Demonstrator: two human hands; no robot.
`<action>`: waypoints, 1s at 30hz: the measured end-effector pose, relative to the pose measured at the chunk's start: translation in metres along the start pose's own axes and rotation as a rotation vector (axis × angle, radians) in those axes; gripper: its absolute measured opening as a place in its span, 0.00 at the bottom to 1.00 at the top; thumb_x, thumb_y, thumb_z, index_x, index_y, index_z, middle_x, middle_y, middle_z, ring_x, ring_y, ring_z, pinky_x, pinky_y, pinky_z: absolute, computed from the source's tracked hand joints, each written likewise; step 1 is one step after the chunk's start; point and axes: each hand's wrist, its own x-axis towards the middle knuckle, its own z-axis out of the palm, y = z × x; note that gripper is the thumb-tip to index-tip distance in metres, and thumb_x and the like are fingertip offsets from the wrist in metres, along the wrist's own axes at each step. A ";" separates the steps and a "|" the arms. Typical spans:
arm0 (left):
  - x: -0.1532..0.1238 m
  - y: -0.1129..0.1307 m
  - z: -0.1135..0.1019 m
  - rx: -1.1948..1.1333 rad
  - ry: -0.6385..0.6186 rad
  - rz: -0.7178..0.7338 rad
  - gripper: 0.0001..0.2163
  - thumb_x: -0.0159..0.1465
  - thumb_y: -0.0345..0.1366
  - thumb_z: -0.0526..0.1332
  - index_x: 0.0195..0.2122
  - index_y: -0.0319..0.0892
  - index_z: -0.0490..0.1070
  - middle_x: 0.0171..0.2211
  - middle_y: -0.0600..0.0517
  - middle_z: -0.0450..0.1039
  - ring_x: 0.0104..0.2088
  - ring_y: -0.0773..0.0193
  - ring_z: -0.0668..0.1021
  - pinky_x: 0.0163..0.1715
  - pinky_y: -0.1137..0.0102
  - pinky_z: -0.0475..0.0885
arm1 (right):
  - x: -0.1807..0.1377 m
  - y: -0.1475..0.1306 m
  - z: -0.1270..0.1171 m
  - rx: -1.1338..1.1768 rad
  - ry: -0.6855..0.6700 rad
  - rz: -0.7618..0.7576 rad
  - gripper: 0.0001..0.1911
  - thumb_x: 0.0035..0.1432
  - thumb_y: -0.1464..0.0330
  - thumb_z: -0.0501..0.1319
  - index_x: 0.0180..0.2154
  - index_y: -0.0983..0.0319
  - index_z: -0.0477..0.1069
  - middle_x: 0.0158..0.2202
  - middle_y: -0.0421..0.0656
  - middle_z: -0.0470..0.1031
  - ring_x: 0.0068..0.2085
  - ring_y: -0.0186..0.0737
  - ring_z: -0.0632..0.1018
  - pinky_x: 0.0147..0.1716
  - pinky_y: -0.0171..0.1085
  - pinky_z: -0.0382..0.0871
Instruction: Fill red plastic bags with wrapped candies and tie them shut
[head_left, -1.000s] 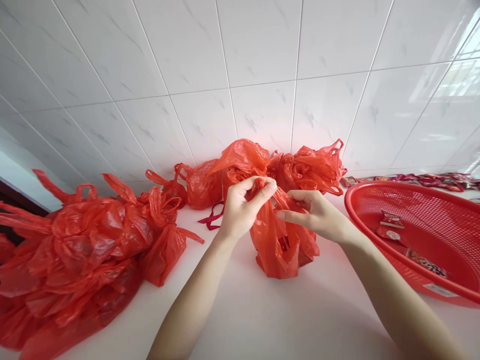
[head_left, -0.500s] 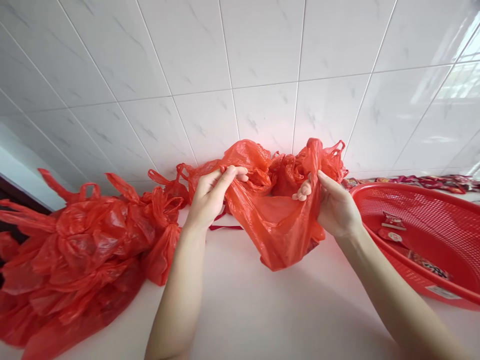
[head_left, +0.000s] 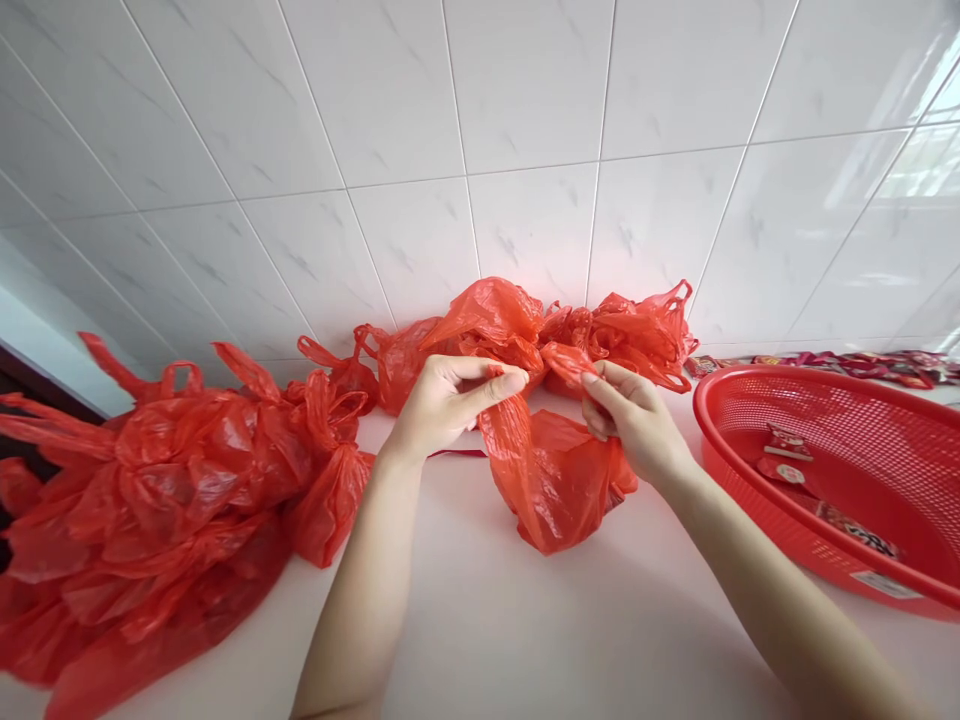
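Note:
A red plastic bag [head_left: 555, 480] sits on the white counter [head_left: 525, 630] in the middle of the view. My left hand [head_left: 442, 405] pinches one handle of this bag between thumb and fingers. My right hand [head_left: 630, 420] pinches the other handle, close beside the left. Both handles are drawn up above the bag's bulging body. Something small lies inside the bag, too hidden to name.
A heap of filled red bags [head_left: 150, 500] covers the counter's left side. More tied red bags [head_left: 622, 335] line the tiled wall [head_left: 480, 130] behind. A red mesh basket [head_left: 825, 400] with a few small packets stands at the right; more packets [head_left: 862, 362] lie behind it.
Half a second ago my hands held the bag's mouth spread wide and lifted. Now they have come together, gathering the handles, and the bag rests lower on the counter.

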 end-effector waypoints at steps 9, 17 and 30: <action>-0.010 0.010 0.012 -0.015 -0.182 0.165 0.09 0.58 0.37 0.71 0.40 0.43 0.83 0.34 0.48 0.82 0.32 0.62 0.82 0.31 0.70 0.78 | -0.013 -0.008 0.010 -0.173 -0.316 -0.044 0.08 0.62 0.66 0.57 0.32 0.61 0.71 0.21 0.33 0.58 0.22 0.29 0.57 0.21 0.33 0.52; -0.007 0.004 0.028 0.044 -0.120 0.321 0.04 0.62 0.37 0.69 0.37 0.46 0.83 0.36 0.49 0.81 0.38 0.61 0.81 0.40 0.66 0.78 | -0.015 -0.014 0.007 -0.056 -0.432 0.006 0.11 0.57 0.62 0.67 0.29 0.62 0.71 0.21 0.32 0.56 0.22 0.28 0.54 0.21 0.34 0.49; -0.003 0.002 0.018 -0.004 -0.056 0.054 0.13 0.56 0.38 0.72 0.42 0.41 0.81 0.37 0.48 0.81 0.37 0.60 0.82 0.39 0.67 0.79 | -0.007 -0.007 0.001 0.061 -0.211 0.155 0.22 0.61 0.50 0.63 0.27 0.61 0.67 0.16 0.34 0.66 0.17 0.27 0.58 0.18 0.33 0.49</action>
